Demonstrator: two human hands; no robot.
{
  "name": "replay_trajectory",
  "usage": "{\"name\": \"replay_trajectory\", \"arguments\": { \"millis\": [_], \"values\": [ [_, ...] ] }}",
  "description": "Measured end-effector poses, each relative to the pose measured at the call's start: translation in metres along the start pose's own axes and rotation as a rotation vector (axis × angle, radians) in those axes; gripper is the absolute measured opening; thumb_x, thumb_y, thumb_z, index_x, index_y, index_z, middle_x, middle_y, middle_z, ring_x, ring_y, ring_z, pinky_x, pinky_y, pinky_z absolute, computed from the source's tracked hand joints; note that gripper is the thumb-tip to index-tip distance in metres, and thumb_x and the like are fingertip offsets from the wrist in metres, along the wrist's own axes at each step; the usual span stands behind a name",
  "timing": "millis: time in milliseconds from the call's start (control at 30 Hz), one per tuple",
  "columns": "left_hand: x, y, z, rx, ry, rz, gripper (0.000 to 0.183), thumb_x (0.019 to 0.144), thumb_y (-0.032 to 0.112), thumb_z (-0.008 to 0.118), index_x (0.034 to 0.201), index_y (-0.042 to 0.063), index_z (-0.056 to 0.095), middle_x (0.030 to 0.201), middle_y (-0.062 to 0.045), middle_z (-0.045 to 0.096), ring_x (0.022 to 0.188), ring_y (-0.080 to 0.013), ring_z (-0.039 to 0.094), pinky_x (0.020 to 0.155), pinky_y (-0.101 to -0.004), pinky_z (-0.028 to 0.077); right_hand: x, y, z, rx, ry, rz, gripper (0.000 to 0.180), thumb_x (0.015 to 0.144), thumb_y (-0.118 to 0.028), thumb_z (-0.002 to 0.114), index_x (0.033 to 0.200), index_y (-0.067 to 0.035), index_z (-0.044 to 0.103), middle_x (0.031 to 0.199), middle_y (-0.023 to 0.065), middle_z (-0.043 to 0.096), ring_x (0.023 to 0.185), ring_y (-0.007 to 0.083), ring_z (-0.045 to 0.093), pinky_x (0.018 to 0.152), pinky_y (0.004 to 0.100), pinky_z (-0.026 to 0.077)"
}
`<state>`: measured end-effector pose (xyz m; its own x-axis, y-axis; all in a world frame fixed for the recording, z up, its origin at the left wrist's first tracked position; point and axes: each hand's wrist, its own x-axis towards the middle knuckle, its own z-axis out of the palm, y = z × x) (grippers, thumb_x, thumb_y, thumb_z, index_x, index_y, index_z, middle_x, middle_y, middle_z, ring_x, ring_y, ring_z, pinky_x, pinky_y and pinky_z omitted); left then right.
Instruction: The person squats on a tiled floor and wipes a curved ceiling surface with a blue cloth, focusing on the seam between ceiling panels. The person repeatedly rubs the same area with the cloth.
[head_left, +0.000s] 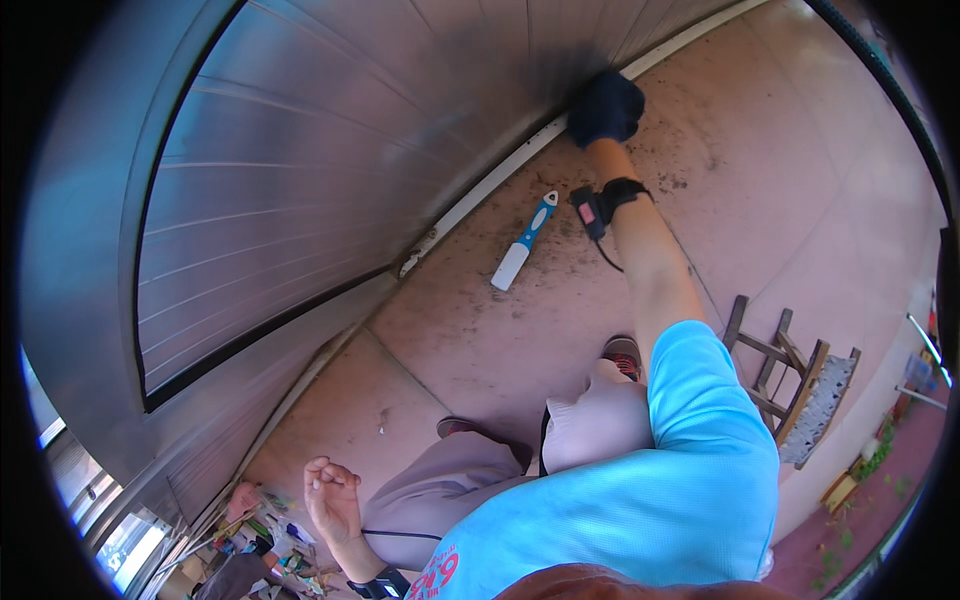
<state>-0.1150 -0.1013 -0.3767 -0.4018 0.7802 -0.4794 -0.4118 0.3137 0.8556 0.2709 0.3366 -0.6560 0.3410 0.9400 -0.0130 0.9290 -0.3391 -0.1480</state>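
Note:
My right hand (607, 109) is covered in a dark blue glove or cloth and presses low against the metal door panel (322, 150), beside the pale sill strip (480, 191). Its fingers cannot be made out, nor whether they grip anything. On the dirty floor below it lies a blue-and-white handled tool (525, 240) with a flat white end, perhaps a scraper or a brush. Bare and palm up, my left hand (332, 495) hangs near my left knee. Its fingers are loosely curled and hold nothing.
Dark dirt crumbs (671, 180) are scattered along the sill. A small wooden stool (795, 382) with a grey covered seat is at the right. Mixed clutter (262, 547) is piled at lower left. Potted plants (862, 472) line the right edge, and a dark hose or cable (892, 90) curves upper right.

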Motion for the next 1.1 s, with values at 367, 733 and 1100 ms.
{"name": "replay_trajectory", "arguments": {
  "millis": [367, 733, 1100],
  "values": [
    [0.019, -0.003, 0.023, 0.033, -0.083, 0.008, 0.035, 0.093, 0.025, 0.053, 0.115, 0.0, 0.048, 0.081, -0.009, 0.053, 0.076, -0.0184, 0.052, 0.075, -0.0329, 0.044, -0.111, -0.042, 0.005, -0.86, -0.077, -0.82, 0.025, 0.083, -0.018, 0.054, 0.097, -0.004, 0.069, 0.093, 0.0147, 0.067, 0.083, 0.0351, 0.062, 0.076, 0.0496, 0.045],
    [-0.004, -0.001, 0.022, 0.044, 0.025, 0.063, 0.035, 0.091, 0.024, 0.055, 0.115, -0.001, 0.048, 0.083, -0.011, 0.056, 0.076, -0.019, 0.054, 0.074, -0.0333, 0.047, -0.073, 0.02, 0.043, 0.236, 0.153, -0.449, 0.042, 0.065, -0.029, 0.068, 0.1, -0.005, 0.065, 0.097, 0.0133, 0.065, 0.092, 0.0286, 0.06, 0.081, 0.0354, 0.046],
    [0.0, 0.003, 0.01, 0.083, -0.064, 0.027, 0.034, 0.092, 0.025, 0.053, 0.116, 0.001, 0.047, 0.083, -0.005, 0.052, 0.077, -0.0149, 0.05, 0.073, -0.0315, 0.042, -0.034, -0.027, -0.011, -0.744, 0.03, -0.373, 0.033, 0.076, -0.037, 0.064, 0.093, -0.01, 0.072, 0.1, 0.0133, 0.066, 0.097, 0.0318, 0.061, 0.084, 0.0415, 0.046]
  ]
}}
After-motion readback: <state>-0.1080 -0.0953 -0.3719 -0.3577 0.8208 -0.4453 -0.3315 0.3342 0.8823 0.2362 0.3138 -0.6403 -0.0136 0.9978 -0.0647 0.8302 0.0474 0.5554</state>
